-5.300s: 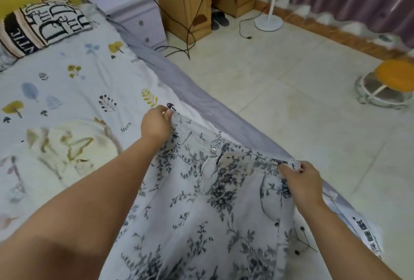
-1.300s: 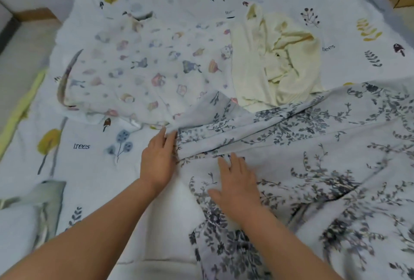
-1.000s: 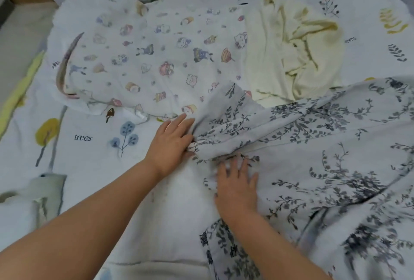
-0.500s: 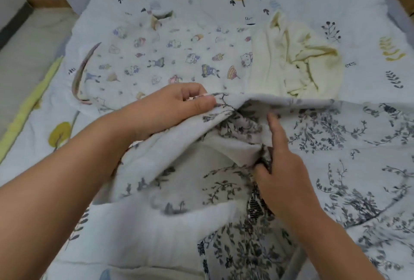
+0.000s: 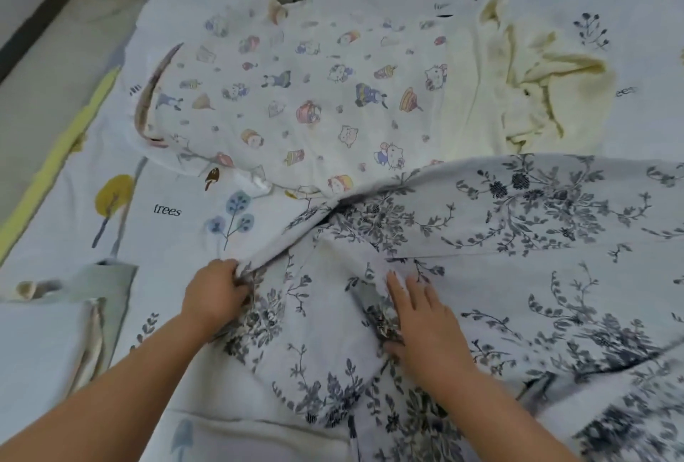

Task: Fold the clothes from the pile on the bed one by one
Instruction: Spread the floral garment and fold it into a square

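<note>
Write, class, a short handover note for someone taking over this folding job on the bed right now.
Left hand: grips a bunched edge of the white garment with grey-blue floral print.
Right hand: fingers straight, pressing flat on the same garment.
The garment lies spread and creased on the bed, not yet folded.
Beyond it lie the white cartoon-print garment and the crumpled pale yellow garment, both unfolded.
Left: smooth and fold the floral one, then these two.
</note>
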Tool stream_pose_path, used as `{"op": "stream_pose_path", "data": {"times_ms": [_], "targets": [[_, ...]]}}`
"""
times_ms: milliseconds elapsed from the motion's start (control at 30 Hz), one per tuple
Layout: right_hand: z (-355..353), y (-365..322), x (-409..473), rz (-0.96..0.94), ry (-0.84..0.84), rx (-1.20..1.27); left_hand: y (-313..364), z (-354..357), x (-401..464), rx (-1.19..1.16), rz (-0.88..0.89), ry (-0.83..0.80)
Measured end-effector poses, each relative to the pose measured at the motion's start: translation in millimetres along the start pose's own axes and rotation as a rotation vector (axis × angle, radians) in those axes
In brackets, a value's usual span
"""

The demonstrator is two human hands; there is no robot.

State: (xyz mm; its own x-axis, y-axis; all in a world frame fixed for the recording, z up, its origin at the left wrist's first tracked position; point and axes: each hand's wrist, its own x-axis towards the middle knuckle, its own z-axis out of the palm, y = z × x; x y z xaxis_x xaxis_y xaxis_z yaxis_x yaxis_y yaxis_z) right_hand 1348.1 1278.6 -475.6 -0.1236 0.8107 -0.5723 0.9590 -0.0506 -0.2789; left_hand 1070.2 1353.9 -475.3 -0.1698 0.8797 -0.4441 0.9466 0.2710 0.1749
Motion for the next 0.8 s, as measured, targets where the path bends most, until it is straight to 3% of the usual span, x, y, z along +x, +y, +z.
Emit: {"op": "stream_pose_path", "data": {"times_ms": [133,300,367,433,600,700,800], "targets": [[-19.5,0.5,-5.8,-0.014,0.109,0.062,2.9,-44.3,16.5,-0.479,-0.102,0.083],[-34.4,-11.0,-5.2,-0.049,0.136,-0.035,5.8,-114.0,55.0,-0.181,0.023,0.533],[-31.1,-13.2,-0.4,-0.057,0.161,-0.016,3.3,-112.6,64.4,-0.174,-0.029,0.598],[-23.0,-11.4,5.0,-0.071,0.145,-0.03,3.0,-94.0,62.9,-0.186,-0.138,0.545],[-2.3,-3.3,9.0,-0.074,-0.033,-0.102,3.1,-3.0,18.3,-0.289,-0.389,0.193],[2.1,-0.4,8.6,-0.086,-0.039,-0.119,-0.5,31.1,-7.7,-0.424,-0.431,0.007],[4.5,-1.4,7.6,-0.098,-0.031,-0.112,1.5,38.0,-19.5,-0.709,-0.427,-0.043]]}}
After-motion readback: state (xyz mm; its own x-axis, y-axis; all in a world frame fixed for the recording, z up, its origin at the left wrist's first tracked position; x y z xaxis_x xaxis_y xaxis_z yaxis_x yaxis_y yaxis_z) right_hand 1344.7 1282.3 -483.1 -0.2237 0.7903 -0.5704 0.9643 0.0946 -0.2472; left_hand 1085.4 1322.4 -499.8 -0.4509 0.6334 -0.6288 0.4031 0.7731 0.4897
